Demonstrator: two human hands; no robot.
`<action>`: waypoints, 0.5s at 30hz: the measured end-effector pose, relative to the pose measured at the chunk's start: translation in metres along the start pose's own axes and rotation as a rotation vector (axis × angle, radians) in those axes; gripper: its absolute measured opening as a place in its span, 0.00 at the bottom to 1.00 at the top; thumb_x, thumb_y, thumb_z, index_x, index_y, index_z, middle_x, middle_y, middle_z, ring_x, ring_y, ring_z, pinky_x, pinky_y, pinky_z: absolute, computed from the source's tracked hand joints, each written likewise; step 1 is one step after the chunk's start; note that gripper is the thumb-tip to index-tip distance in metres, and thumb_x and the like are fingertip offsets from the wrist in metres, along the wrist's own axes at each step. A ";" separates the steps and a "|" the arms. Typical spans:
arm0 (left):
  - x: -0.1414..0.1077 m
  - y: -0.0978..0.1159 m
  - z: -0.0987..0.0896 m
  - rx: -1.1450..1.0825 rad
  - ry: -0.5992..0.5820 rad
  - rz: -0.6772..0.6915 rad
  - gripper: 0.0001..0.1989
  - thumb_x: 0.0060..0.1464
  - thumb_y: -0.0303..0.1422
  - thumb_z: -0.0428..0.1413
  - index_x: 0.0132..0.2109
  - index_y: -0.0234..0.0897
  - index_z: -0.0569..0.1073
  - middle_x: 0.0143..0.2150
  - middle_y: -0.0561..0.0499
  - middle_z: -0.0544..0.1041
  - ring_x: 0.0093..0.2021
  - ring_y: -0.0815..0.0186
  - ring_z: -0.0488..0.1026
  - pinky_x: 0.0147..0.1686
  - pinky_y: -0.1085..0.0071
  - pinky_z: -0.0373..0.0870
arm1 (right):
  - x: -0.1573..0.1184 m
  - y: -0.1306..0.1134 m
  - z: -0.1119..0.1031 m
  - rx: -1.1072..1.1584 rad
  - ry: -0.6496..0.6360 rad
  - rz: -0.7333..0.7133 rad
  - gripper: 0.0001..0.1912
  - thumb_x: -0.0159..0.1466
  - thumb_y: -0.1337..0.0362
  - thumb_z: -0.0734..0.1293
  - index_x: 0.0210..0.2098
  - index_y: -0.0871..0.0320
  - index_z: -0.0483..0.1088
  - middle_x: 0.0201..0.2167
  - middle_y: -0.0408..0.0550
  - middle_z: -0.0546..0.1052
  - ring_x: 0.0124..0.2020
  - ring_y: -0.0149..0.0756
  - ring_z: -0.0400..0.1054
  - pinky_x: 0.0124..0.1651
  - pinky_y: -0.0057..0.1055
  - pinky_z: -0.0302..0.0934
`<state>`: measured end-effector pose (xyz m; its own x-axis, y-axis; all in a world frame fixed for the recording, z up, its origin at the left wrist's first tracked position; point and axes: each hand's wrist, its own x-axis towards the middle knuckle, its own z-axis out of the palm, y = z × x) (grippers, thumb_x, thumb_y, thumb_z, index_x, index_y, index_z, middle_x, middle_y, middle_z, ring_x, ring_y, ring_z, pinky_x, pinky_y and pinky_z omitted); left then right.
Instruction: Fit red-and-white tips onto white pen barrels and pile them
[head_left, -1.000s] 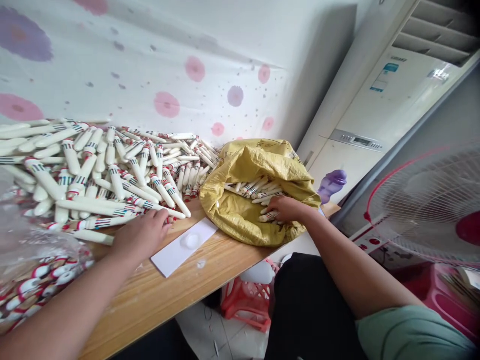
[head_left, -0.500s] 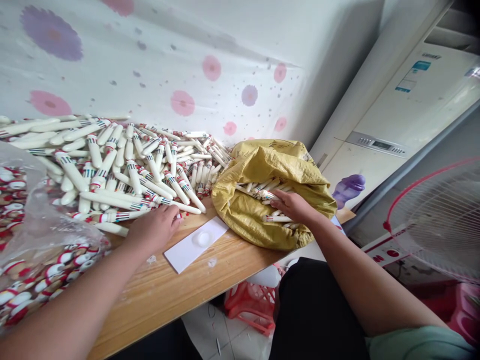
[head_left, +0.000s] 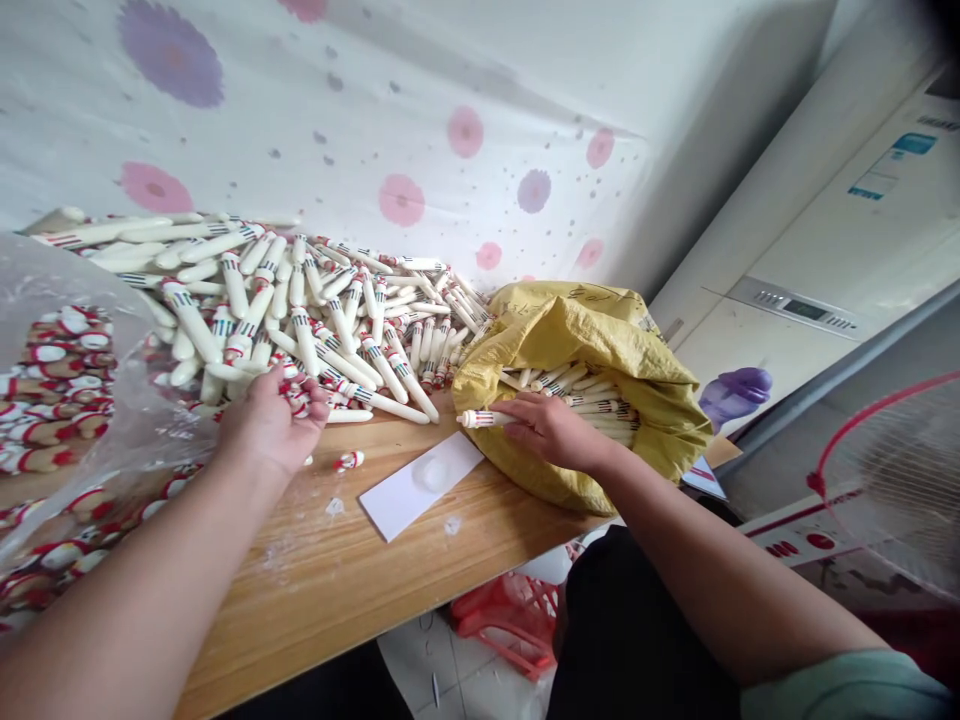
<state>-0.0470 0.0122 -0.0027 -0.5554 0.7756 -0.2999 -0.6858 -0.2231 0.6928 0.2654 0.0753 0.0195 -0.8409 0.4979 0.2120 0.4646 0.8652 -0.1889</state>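
My left hand [head_left: 274, 420] is turned palm up at the front of the pile of white pens [head_left: 337, 330], its fingers curled round a small red-and-white figure [head_left: 298, 400]. My right hand [head_left: 551, 428] pinches a white pen [head_left: 484, 418] over the left rim of the yellow sack [head_left: 585, 330]; the pen's end points left. More pens lie inside the sack. One loose red-and-white figure [head_left: 349, 461] rests on the wooden table just right of my left hand. A white card [head_left: 397, 505] with a small clear round dish [head_left: 433, 474] lies between my hands.
At the left, a clear plastic bag [head_left: 142, 400] holds many red-and-white figures. Behind the pens hangs a flowered sheet [head_left: 337, 110]. A fan [head_left: 900, 480] and a tall white appliance [head_left: 810, 270] stand at the right. Below the table edge is a red basket [head_left: 510, 615].
My right hand has come from inside the sack to its left rim with a pen. My left hand has turned palm up, with a figure in its fingers. The view has shifted slightly left.
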 end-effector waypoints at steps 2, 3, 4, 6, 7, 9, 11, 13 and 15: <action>-0.001 0.001 0.000 0.014 0.003 -0.017 0.06 0.60 0.25 0.47 0.34 0.34 0.63 0.24 0.55 0.67 0.22 0.75 0.67 0.19 0.83 0.62 | 0.001 0.000 0.004 0.013 -0.016 -0.005 0.19 0.68 0.65 0.60 0.56 0.63 0.68 0.45 0.58 0.76 0.42 0.40 0.71 0.47 0.36 0.64; -0.003 0.000 0.000 0.038 -0.011 -0.032 0.04 0.59 0.25 0.48 0.34 0.33 0.64 0.25 0.54 0.69 0.23 0.74 0.68 0.19 0.82 0.63 | 0.002 0.000 0.005 0.016 -0.027 -0.011 0.19 0.68 0.65 0.60 0.57 0.63 0.68 0.45 0.58 0.76 0.42 0.39 0.71 0.47 0.35 0.64; -0.005 0.000 0.000 0.058 -0.035 -0.052 0.04 0.58 0.25 0.49 0.34 0.32 0.65 0.26 0.52 0.70 0.24 0.73 0.69 0.19 0.81 0.64 | 0.002 -0.001 0.006 0.014 -0.037 -0.022 0.19 0.68 0.66 0.59 0.57 0.63 0.68 0.45 0.58 0.76 0.42 0.39 0.70 0.46 0.34 0.64; -0.010 -0.001 0.000 0.102 -0.083 -0.076 0.02 0.56 0.25 0.51 0.34 0.31 0.67 0.26 0.50 0.71 0.24 0.71 0.69 0.18 0.80 0.63 | 0.003 -0.004 0.007 -0.003 -0.057 -0.063 0.20 0.68 0.67 0.59 0.57 0.62 0.68 0.43 0.56 0.76 0.41 0.37 0.69 0.45 0.32 0.62; -0.012 -0.001 0.000 0.124 -0.105 -0.079 0.01 0.54 0.25 0.52 0.34 0.31 0.68 0.26 0.50 0.72 0.23 0.71 0.69 0.17 0.80 0.63 | 0.003 -0.006 0.006 -0.027 -0.061 -0.088 0.19 0.67 0.68 0.60 0.57 0.62 0.68 0.42 0.55 0.76 0.40 0.36 0.69 0.44 0.32 0.61; -0.015 -0.003 -0.001 0.165 -0.153 -0.073 0.04 0.48 0.23 0.57 0.33 0.32 0.69 0.28 0.50 0.74 0.22 0.72 0.67 0.16 0.81 0.59 | 0.004 -0.010 0.005 -0.117 -0.047 -0.138 0.17 0.66 0.68 0.62 0.54 0.58 0.71 0.39 0.52 0.76 0.39 0.36 0.67 0.43 0.32 0.58; -0.018 -0.006 -0.002 0.237 -0.233 -0.036 0.09 0.41 0.22 0.60 0.31 0.33 0.68 0.29 0.50 0.75 0.22 0.74 0.66 0.15 0.83 0.55 | 0.006 -0.014 0.003 -0.241 -0.013 -0.182 0.14 0.66 0.66 0.63 0.49 0.54 0.74 0.36 0.49 0.76 0.37 0.36 0.64 0.44 0.34 0.54; -0.019 -0.010 -0.003 0.334 -0.308 0.038 0.13 0.36 0.23 0.63 0.27 0.34 0.65 0.26 0.53 0.74 0.21 0.76 0.63 0.15 0.83 0.52 | 0.008 -0.020 0.001 -0.344 0.016 -0.235 0.11 0.67 0.64 0.62 0.45 0.52 0.76 0.33 0.47 0.76 0.36 0.36 0.62 0.46 0.37 0.51; -0.021 -0.014 -0.004 0.455 -0.342 0.128 0.15 0.34 0.26 0.63 0.24 0.36 0.62 0.21 0.57 0.68 0.19 0.76 0.60 0.16 0.82 0.51 | 0.013 -0.027 -0.002 -0.405 0.030 -0.294 0.11 0.68 0.64 0.61 0.43 0.51 0.76 0.32 0.46 0.76 0.36 0.36 0.60 0.50 0.41 0.47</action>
<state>-0.0273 -0.0031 -0.0086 -0.3857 0.9224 -0.0187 -0.3097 -0.1104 0.9444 0.2427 0.0583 0.0288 -0.9468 0.2262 0.2289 0.2849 0.9200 0.2692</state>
